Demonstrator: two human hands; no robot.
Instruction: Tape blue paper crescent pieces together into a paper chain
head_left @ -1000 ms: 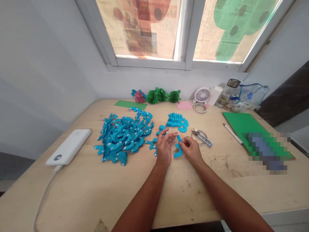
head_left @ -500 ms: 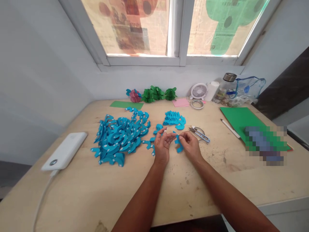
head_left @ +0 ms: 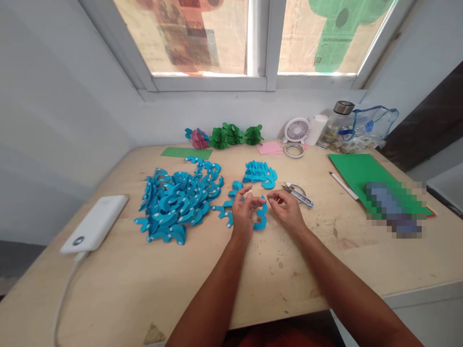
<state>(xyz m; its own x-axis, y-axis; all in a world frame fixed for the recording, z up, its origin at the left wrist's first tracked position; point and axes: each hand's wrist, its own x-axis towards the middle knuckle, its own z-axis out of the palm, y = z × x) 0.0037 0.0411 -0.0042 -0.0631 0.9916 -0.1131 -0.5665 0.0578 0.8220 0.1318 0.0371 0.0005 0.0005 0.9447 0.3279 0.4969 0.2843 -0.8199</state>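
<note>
Between my two hands is a curved blue paper cutout (head_left: 262,220), its lower end hanging free. My left hand (head_left: 243,212) grips its upper edge between the fingers, and a small white bit shows near those fingertips. Just right of the cutout, my right hand (head_left: 287,209) has thumb and forefinger pinched together; anything between them is too small to make out. A big heap of similar blue cutouts with white tabs (head_left: 173,200) lies to the left. Beyond my hands rests a neat row of blue cutouts (head_left: 258,173), and a few loose ones (head_left: 227,212) lie beside my left hand.
Snips (head_left: 300,196) lie on a tape roll right of my hands. Farther right are a white pen (head_left: 343,185) and green sheets (head_left: 350,168). A power bank (head_left: 96,223) sits left. Along the wall stand paper figures (head_left: 232,135), a small fan (head_left: 296,130) and a bottle (head_left: 336,125).
My right hand has drawn slightly away from the blue cutout, which stays with my left hand and now shows its curved shape. The view has shifted slightly.
</note>
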